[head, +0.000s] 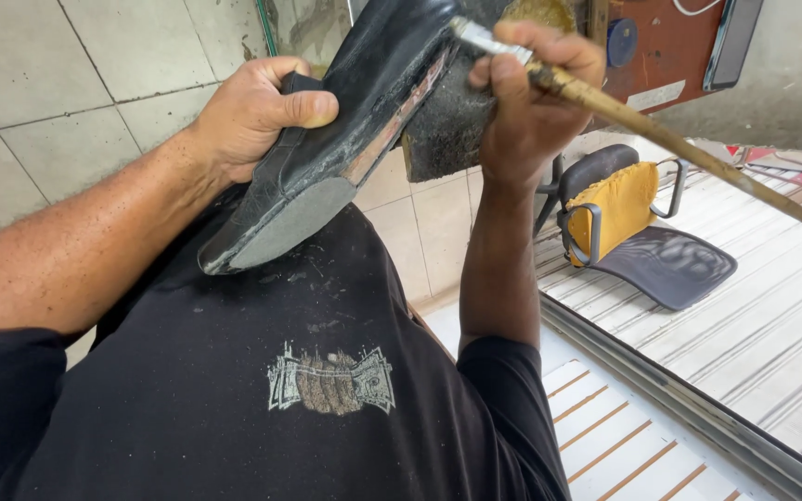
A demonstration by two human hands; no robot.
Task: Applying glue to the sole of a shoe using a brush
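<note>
Left hand (252, 111), upper left of frame, gripped a black shoe (345, 121) by its heel end, sole turned up w/ grey heel pad facing the camera. Right hand (526, 102), top centre, pinched a long-handled brush (661, 139); handle ran off to the right edge. Yellow-backed chair (633, 232) lay tipped at mid-right on pale ribbed flooring (772, 325).

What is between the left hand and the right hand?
In the head view, the black shoe lies between them, sole up. The left hand grips its heel end; the right hand holds a long-handled brush at the loosened sole.
</note>
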